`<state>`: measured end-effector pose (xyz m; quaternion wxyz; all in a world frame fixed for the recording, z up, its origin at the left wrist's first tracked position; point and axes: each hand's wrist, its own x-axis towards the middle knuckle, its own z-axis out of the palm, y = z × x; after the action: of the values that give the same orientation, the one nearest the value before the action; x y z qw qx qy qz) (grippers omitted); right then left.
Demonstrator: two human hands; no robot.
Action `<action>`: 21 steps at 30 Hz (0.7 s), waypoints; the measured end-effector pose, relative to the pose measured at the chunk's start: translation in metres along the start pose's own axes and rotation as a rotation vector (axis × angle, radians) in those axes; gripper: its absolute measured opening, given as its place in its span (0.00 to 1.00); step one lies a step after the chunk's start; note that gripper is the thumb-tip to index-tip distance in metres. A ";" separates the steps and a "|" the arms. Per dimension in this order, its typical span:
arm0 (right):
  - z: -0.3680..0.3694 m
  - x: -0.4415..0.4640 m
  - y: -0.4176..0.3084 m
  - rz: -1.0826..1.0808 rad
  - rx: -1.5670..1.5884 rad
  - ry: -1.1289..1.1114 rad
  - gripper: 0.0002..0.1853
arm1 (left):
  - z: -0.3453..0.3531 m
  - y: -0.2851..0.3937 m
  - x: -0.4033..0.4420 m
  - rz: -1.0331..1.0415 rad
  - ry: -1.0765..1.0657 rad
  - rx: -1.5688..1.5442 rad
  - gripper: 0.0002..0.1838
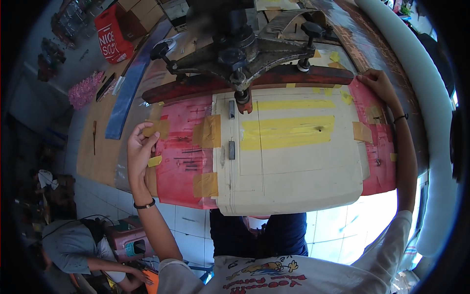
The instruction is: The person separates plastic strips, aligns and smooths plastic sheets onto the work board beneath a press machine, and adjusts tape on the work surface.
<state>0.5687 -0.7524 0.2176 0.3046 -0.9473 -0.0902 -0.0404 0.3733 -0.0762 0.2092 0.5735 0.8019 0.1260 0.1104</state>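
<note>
My left hand (141, 149) pinches a strip of brown tape (155, 129) between thumb and fingers at the left edge of a red sheet (183, 110). A small yellow tab (154, 161) sits just below, by the wrist. My right hand (379, 85) is closed, its fingertips down at the top right corner of the red sheet near the end of a long red bar (333, 77); what they grip is hidden. Between my hands lies a cream board (303, 161) with yellow strips (289, 132), ruled lines and two small grey blocks (231, 150).
A metal clamp frame (267, 56) with black knobs stands over the far side of the board. On the left lie a blue bar (128, 103) and a thin brown stick (94, 137). A white roll (416, 63) runs along the right. Another person (78, 245) sits lower left.
</note>
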 end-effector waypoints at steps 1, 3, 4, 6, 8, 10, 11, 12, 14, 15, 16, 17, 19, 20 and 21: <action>0.000 0.000 -0.001 0.009 0.002 -0.003 0.17 | 0.001 0.002 -0.001 -0.005 0.000 -0.002 0.17; -0.001 0.000 0.000 0.029 0.004 -0.006 0.17 | 0.002 0.002 -0.001 -0.008 0.007 0.000 0.17; -0.001 0.001 0.002 0.010 0.009 0.006 0.18 | 0.002 0.002 -0.001 -0.010 0.009 0.001 0.17; 0.000 0.001 0.005 -0.026 0.015 0.030 0.19 | 0.000 0.000 0.000 -0.009 0.004 0.008 0.17; 0.000 0.000 0.006 -0.027 0.017 0.031 0.19 | 0.000 0.000 0.000 -0.013 0.002 0.009 0.17; 0.000 0.002 0.004 -0.026 0.018 0.025 0.19 | 0.000 0.002 0.000 -0.015 0.008 0.008 0.17; -0.001 0.002 0.004 -0.021 0.019 0.019 0.19 | 0.000 0.002 0.000 -0.013 0.009 0.017 0.17; -0.002 0.002 0.004 -0.016 0.018 0.016 0.19 | -0.001 0.001 0.000 -0.009 0.008 0.025 0.17; -0.002 0.003 0.005 -0.025 0.013 0.016 0.19 | -0.001 0.000 0.002 -0.002 0.006 0.027 0.17; -0.003 0.003 0.005 -0.028 0.010 0.018 0.19 | -0.001 -0.002 0.002 0.002 0.006 0.022 0.17; -0.003 0.003 0.006 -0.026 0.008 0.018 0.19 | -0.002 -0.003 0.003 0.005 0.005 0.017 0.17; -0.003 0.003 0.006 -0.024 0.005 0.017 0.19 | -0.002 -0.003 0.003 0.005 0.004 0.017 0.17; -0.003 0.003 0.003 -0.020 0.011 0.013 0.19 | -0.002 -0.003 0.003 0.004 0.005 0.017 0.17; -0.004 0.003 0.001 -0.017 0.019 0.008 0.19 | -0.001 -0.002 0.003 -0.001 0.003 0.011 0.17; -0.003 0.001 0.000 -0.013 0.028 -0.001 0.19 | 0.000 0.001 0.002 -0.010 0.000 0.006 0.17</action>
<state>0.5697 -0.7541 0.2206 0.3175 -0.9424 -0.0970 -0.0406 0.3747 -0.0757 0.2099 0.5716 0.8030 0.1303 0.1075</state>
